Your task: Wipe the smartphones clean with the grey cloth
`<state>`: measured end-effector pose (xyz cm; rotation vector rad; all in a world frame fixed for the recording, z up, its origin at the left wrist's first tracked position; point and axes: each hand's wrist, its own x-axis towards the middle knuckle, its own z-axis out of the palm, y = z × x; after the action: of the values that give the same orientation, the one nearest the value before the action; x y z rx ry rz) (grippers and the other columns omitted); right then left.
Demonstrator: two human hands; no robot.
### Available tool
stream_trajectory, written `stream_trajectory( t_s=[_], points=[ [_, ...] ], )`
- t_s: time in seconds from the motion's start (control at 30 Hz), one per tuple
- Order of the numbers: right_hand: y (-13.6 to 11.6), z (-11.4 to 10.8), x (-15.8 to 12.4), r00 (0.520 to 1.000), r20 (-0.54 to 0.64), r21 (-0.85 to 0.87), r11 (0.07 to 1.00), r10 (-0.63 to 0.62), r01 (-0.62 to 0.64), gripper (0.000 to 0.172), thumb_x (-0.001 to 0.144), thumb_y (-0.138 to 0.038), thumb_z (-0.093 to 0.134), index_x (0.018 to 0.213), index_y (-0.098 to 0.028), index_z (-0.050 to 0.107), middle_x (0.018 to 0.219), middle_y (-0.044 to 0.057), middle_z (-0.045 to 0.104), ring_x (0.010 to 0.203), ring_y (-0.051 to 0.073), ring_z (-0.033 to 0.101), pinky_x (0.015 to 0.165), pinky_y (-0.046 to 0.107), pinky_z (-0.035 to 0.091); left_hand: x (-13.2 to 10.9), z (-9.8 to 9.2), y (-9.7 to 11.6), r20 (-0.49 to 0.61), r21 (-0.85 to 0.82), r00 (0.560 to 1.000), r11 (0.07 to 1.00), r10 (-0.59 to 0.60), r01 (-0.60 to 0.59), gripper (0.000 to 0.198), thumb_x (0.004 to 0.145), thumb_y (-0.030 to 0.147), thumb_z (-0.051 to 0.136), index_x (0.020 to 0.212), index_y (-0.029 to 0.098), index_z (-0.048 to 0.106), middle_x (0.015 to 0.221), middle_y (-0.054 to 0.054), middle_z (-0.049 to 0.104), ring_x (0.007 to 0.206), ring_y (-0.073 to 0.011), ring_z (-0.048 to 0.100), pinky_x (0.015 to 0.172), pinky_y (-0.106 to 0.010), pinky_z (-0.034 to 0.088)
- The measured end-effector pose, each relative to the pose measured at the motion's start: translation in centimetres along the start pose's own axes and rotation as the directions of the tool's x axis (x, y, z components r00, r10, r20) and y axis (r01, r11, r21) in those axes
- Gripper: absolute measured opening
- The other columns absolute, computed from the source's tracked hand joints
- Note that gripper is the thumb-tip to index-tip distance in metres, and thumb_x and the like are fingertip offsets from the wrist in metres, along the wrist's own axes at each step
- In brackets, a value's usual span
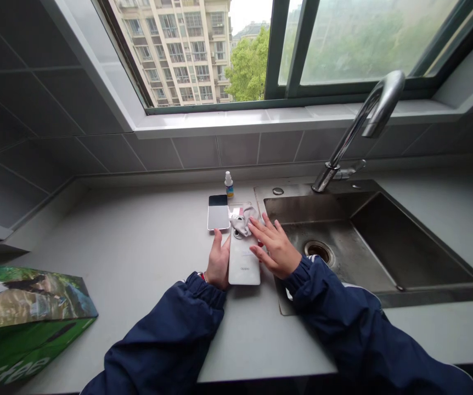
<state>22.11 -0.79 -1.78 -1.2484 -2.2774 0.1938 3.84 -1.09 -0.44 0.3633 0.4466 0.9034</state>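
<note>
A white smartphone (245, 266) lies back side up in my left hand (219, 260), which grips it along its left edge with the thumb up. Over the camera end of the phone is a crumpled light grey cloth (245, 220). The fingertips of my right hand (276, 247) press on this cloth, the fingers stretched out. Just beyond the phone lies a second phone (218, 213) with a dark and pale face. A small spray bottle (229, 185) with a white cap and a blue and yellow label stands behind it. Something clear and flat under the cloth is mostly hidden.
To the right a steel sink (368, 296) is set into the pale counter (138, 241), with a chrome faucet (360, 126) behind it. At the left front stands a green printed bag (26, 329). A tiled wall and window sill run along the back.
</note>
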Motion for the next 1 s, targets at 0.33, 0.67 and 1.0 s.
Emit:
stream_trajectory(
  t_s=[0.33,0.67,1.0],
  points=[
    [-0.4,-0.1,-0.1,0.955,-0.241,0.227,0.946,-0.174,0.230,0.020,0.096,-0.021,0.054,0.105,-0.016,0.071,0.129,0.015,0.067,0.129,0.025,0.057,0.108,0.045,0.049,0.5,-0.5,-0.1,-0.133,-0.053,0.991,0.998,0.021,-0.028,0.056,0.094,0.048,0.039,0.130,0.010,0.060,0.113,-0.015,0.071,0.114,-0.0336,0.063,0.100,-0.049,0.048],
    [-3.2,0.2,-0.8,0.945,0.083,0.084,0.947,-0.317,0.310,0.068,0.097,-0.038,0.053,0.154,-0.011,0.029,0.160,0.016,0.028,0.150,0.030,0.021,0.120,0.055,0.025,0.5,-0.8,0.0,-0.261,-0.042,0.964,0.997,0.049,-0.062,0.042,0.091,0.031,0.040,0.098,0.005,0.072,0.100,-0.016,0.075,0.104,-0.0256,0.069,0.101,-0.034,0.049],
    [-1.9,0.5,-0.5,0.994,-0.076,-0.113,0.991,-0.080,0.071,0.073,0.102,-0.046,0.039,0.160,-0.017,0.006,0.163,0.014,0.019,0.152,0.033,0.007,0.118,0.062,0.018,0.2,-1.2,0.2,-0.201,0.121,0.971,0.981,-0.126,0.153,0.043,0.095,0.040,0.046,0.114,0.009,0.069,0.086,-0.013,0.075,0.065,-0.0255,0.071,0.059,-0.037,0.057]
  ],
)
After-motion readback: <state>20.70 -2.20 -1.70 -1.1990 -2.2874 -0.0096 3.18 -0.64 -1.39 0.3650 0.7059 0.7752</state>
